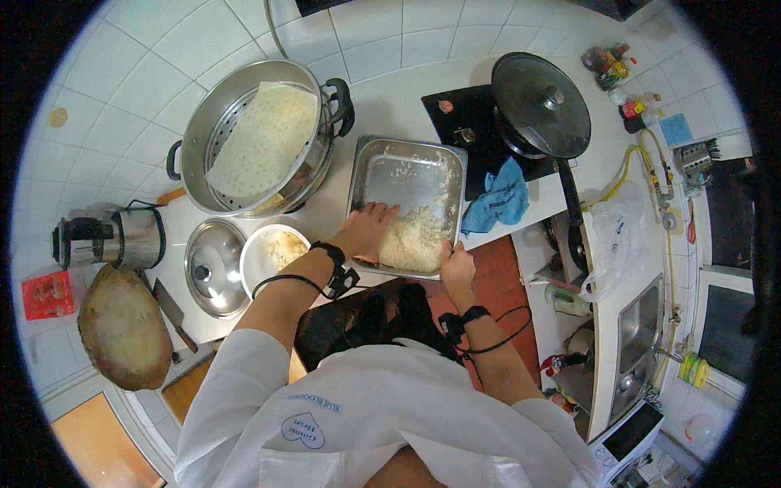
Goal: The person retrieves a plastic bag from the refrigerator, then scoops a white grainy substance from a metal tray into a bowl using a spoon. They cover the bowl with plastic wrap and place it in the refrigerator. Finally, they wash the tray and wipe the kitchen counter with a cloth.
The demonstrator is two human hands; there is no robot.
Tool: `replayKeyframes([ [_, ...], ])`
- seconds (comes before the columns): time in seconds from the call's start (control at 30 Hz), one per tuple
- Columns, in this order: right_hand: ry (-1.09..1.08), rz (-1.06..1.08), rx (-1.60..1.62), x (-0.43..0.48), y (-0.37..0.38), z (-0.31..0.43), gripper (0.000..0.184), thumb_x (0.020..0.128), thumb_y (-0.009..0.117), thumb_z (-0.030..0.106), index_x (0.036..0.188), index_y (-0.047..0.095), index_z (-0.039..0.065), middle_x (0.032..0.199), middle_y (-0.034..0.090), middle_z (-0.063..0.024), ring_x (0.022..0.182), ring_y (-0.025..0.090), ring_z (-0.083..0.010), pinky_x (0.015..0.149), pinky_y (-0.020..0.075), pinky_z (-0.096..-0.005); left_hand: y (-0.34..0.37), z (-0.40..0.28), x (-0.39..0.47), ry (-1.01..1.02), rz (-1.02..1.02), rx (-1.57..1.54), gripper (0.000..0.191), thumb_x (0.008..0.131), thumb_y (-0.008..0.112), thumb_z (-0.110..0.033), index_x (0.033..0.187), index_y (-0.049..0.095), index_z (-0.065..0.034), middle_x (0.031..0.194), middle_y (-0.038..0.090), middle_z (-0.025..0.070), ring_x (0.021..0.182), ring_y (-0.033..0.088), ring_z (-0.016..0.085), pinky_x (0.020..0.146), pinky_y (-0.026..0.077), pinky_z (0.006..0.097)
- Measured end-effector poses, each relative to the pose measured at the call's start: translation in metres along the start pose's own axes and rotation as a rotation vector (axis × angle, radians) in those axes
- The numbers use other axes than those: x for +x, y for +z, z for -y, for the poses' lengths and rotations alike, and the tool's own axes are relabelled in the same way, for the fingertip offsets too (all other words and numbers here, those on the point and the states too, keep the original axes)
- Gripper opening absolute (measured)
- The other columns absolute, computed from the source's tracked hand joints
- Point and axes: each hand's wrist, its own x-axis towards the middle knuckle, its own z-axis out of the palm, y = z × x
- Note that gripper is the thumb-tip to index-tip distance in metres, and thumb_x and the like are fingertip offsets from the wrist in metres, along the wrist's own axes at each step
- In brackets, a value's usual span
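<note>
A rectangular stainless steel tray [403,174] lies before me at the counter's front edge. Pale, rice-like grains [409,247] are heaped in its near half, and a few scattered ones stick to the far part. My left hand [366,230] reaches over the tray's left wall, palm down, its extended fingers at the left side of the heap. Whether the fingertips press into the grains is hard to see. At the near right corner, my right hand [457,266] grips the tray's rim, thumb on top.
Left stand a large steamer pot [195,122] lined with a pale perforated sheet [265,137], a white bowl [251,259], a steel lid [213,268], a cleaver [169,305] and a wooden board [125,329]. Right are a blue cloth [500,198] and a lidded pan [537,104] on a black cooktop [454,119].
</note>
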Motion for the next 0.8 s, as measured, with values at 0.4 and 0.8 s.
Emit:
replayKeyframes([
  [0.4,0.009,0.046,0.014,-0.004,-0.008,0.006,0.041,0.096,0.048,0.039,0.101,0.052,-0.001,0.074,0.062,-0.028,0.072,0.061,-0.0473,0.064,0.0493,-0.0555,0.008,-0.001,-0.004,-0.035,-0.052,-0.037,0.107,0.054,0.088,-0.032,0.144,0.029,-0.0295,0.13,0.044,0.0147,0.111,0.053,0.039,0.085,0.051,0.0494],
  [0.8,-0.032,0.022,0.018,-0.001,-0.01,0.007,0.026,0.09,0.058,0.025,0.094,0.05,0.0,0.076,0.064,-0.0254,0.07,0.063,-0.0443,0.062,0.0514,-0.0534,-0.009,-0.022,0.004,-0.223,-0.093,-0.057,0.096,0.052,0.085,-0.026,0.137,0.04,-0.0321,0.125,0.047,0.0162,0.109,0.053,0.041,0.079,0.052,0.0497],
])
